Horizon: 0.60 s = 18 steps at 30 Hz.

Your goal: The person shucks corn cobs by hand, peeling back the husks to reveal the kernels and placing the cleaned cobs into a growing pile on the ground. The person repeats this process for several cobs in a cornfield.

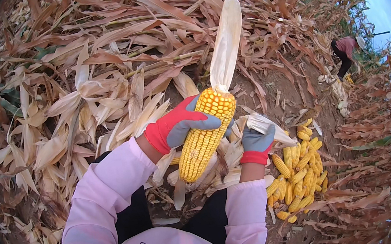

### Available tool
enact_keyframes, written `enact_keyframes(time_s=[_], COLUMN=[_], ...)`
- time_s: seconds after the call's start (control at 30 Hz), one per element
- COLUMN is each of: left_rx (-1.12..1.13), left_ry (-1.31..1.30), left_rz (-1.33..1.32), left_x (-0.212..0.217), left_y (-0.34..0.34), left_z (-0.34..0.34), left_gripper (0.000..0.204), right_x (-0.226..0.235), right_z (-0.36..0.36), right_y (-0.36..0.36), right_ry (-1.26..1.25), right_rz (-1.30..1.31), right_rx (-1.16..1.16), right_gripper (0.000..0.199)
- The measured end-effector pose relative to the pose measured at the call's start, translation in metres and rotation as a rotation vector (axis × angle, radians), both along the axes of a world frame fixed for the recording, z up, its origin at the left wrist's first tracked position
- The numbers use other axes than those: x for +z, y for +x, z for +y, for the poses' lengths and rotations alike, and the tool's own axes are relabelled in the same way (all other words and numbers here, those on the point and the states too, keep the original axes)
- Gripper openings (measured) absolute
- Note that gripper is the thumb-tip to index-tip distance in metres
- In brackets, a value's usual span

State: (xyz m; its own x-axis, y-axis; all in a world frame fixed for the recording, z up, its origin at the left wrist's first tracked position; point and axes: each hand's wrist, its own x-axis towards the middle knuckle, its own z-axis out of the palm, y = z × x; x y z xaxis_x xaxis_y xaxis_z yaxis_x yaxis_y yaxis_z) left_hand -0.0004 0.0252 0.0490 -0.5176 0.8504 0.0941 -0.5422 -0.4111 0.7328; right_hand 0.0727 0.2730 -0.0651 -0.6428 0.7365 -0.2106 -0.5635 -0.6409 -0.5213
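Observation:
My left hand (187, 123), in a red and grey work glove, is closed around an ear of corn (206, 138). Its yellow kernels are bare, and one pale husk leaf (226, 39) still hangs on at the stem end, pointing up and away from me. To the right, my right hand (257, 139), gloved the same way, is closed on a piece of dry husk (271, 128), apart from the ear. Part of that husk is hidden behind the fingers. Below and between my hands lie more husks and unhusked ears (227, 159).
A pile of bare yellow corn ears (301, 177) lies on the soil to my right. Dry stalks and leaves (144, 35) cover the ground ahead, with loose husks (76, 113) at the left. Far off at the right, another person (345, 50) bends over beside standing stalks.

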Motion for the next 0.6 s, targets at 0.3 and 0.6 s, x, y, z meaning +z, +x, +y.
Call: enact_keyframes(time_s=[0.3, 0.6], left_rx=[0.156, 0.701], left_ry=[0.033, -0.243], left_rz=[-0.003, -0.075], left_x=[-0.01, -0.042], left_y=[-0.024, -0.047], left_z=[-0.016, 0.003], left_gripper=[0.062, 0.032], right_x=[0.033, 0.04], right_z=[-0.096, -0.154], right_y=[-0.02, 0.015], right_ry=[0.393, 1.453], right_rz=[-0.215, -0.419], right_rx=[1.017, 0.395], right_gripper=[0.075, 0.096])
